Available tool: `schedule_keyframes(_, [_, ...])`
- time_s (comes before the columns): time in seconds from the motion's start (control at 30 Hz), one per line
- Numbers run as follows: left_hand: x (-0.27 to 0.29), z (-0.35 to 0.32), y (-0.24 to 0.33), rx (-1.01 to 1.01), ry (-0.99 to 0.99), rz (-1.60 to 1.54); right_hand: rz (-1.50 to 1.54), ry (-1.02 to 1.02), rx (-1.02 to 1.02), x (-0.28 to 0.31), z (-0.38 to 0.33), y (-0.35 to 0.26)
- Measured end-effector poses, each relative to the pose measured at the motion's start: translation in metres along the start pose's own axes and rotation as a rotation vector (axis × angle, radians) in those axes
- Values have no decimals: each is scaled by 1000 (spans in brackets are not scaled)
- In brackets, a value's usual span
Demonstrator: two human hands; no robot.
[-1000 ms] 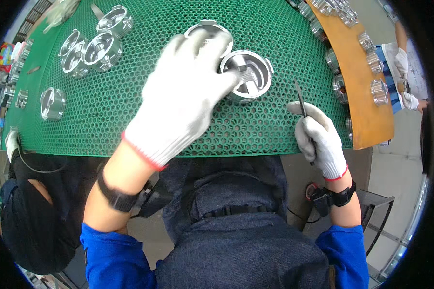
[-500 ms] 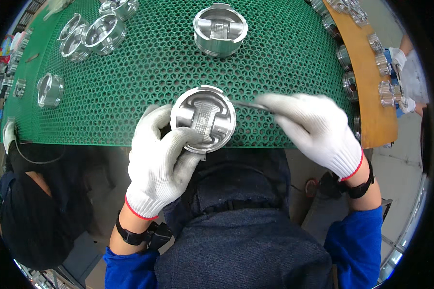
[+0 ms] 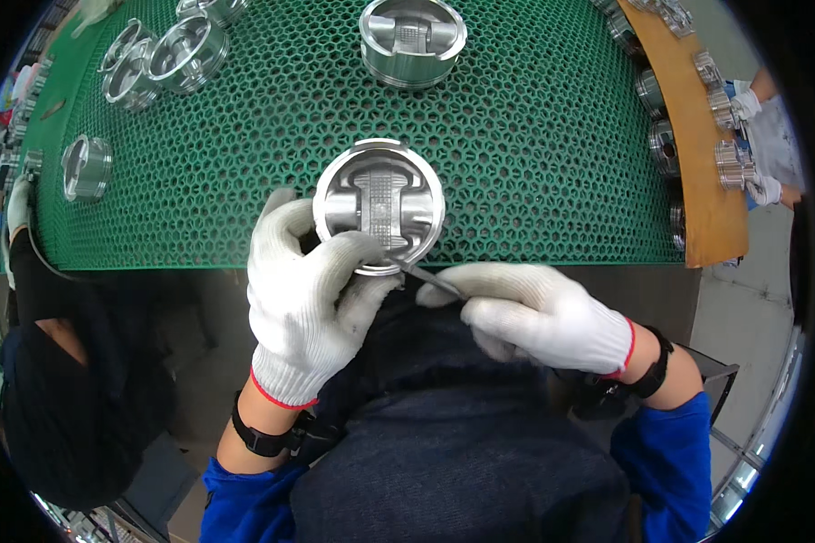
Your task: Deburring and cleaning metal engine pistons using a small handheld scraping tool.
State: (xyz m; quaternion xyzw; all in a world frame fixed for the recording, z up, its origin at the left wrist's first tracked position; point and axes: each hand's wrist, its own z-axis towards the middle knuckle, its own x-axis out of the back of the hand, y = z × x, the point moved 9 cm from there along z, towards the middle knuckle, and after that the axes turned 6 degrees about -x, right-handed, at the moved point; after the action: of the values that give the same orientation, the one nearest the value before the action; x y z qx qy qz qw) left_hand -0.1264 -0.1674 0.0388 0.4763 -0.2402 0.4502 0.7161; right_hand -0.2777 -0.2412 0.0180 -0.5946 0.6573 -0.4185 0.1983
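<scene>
A silver metal piston (image 3: 380, 204), its hollow underside facing up, is gripped at its left and near side by my left hand (image 3: 303, 281) in a white knit glove. My gloved right hand (image 3: 543, 317) pinches a thin grey metal hand tool (image 3: 427, 277), perhaps a scraper or small file; its exact kind is unclear. The tool's tip meets the piston's near rim, close to my left thumb. Both hands are at the table's near edge. Fingers of my left hand behind the piston are hidden.
Green honeycomb matting (image 3: 272, 136) covers the table. One piston (image 3: 413, 45) stands ahead, another (image 3: 88, 168) at the left, and a cluster of pistons (image 3: 188, 54) lies far left. Several more line a wooden board (image 3: 697, 136) at the right. Other gloved people work at both sides.
My right hand has swung down and left, bringing the tool from the piston's right side to its near rim. The piston has turned and tilted slightly in my left hand.
</scene>
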Motion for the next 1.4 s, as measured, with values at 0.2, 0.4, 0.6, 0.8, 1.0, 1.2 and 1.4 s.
schedule_keyframes(0.2, [21, 8, -2, 49, -114, 187, 447, 43, 58, 26, -12, -14])
schedule_keyframes(0.4, [19, 16, 15, -170, 100, 126, 508, 336, 165, 90, -53, -5])
schedule_keyframes(0.6, [2, 13, -7, 13, -42, -147, -932, 523, 325, 76, -30, -48])
schedule_keyframes(0.8, [-1, 6, -3, 4, -38, -18, -1066, 486, 223, 60, -20, -44])
schedule_keyframes(1.0, [-2, 7, -3, -42, -35, -6, -829, 255, 167, 16, -18, -27])
schedule_keyframes(1.2, [7, 10, -5, -24, 2, -7, 433, -243, -182, -19, 5, 15])
schedule_keyframes(1.4, [54, 0, -63, 118, 160, 209, 221, -49, 50, 19, -8, -6])
